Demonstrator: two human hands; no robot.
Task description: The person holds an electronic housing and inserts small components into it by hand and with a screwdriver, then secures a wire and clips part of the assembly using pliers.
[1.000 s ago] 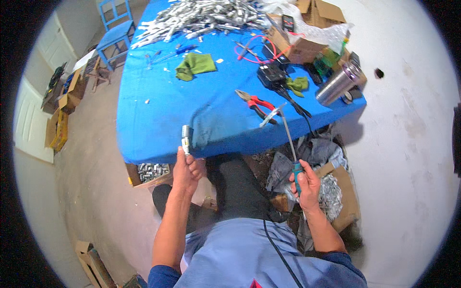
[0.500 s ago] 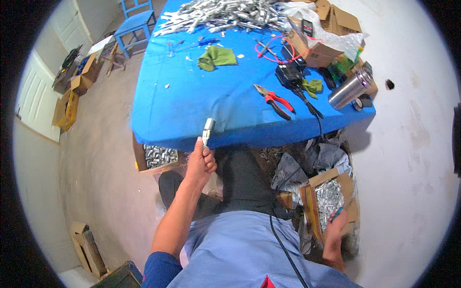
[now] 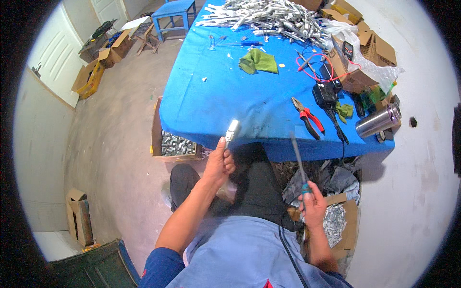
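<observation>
My left hand [image 3: 220,162] is closed around the lower end of a silvery-white metal part [image 3: 233,130], whose thick block-like head points up and away near the table's front edge. In my right hand [image 3: 313,206] is a screwdriver [image 3: 306,188] with a teal handle, its long shaft tilted up toward the table and slightly blurred. The tip of the shaft is apart from the metal part. A pile of similar long silvery parts [image 3: 269,19] lies at the far end of the blue-covered table [image 3: 197,103].
Pliers with red handles [image 3: 309,118], a green cloth [image 3: 258,61], a black adapter [image 3: 326,95] and a steel flask [image 3: 377,121] lie on the table. Below it stand a box of small metal pieces [image 3: 156,129] at left and another carton [image 3: 349,225] at right.
My right hand has risen from beside the right-hand carton, bringing the screwdriver up toward the table edge. My left hand still holds the metal part. The view has shifted left.
</observation>
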